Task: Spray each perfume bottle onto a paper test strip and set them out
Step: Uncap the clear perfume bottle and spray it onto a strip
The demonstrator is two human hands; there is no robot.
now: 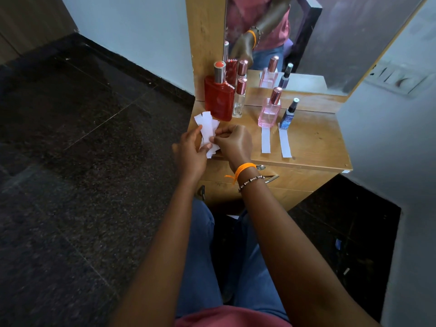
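A small bunch of white paper strips (207,128) is held over the left front corner of the wooden dresser top (316,135). My left hand (192,149) grips the bunch from the left, and my right hand (233,142) pinches one strip at its middle. Behind the strips stands a big red bottle (219,100), with a slim clear bottle (238,100) beside it. Further right stand a pink bottle (269,112) and a dark blue bottle (288,116). A single strip (266,140) lies in front of the pink one, and another strip (285,143) lies in front of the blue one.
A mirror (306,43) rises behind the bottles and reflects them and my arm. Below the top is a drawer with a metal handle (271,179). Dark stone floor (82,149) spreads to the left, and a wall with a switch plate (398,79) stands at the right.
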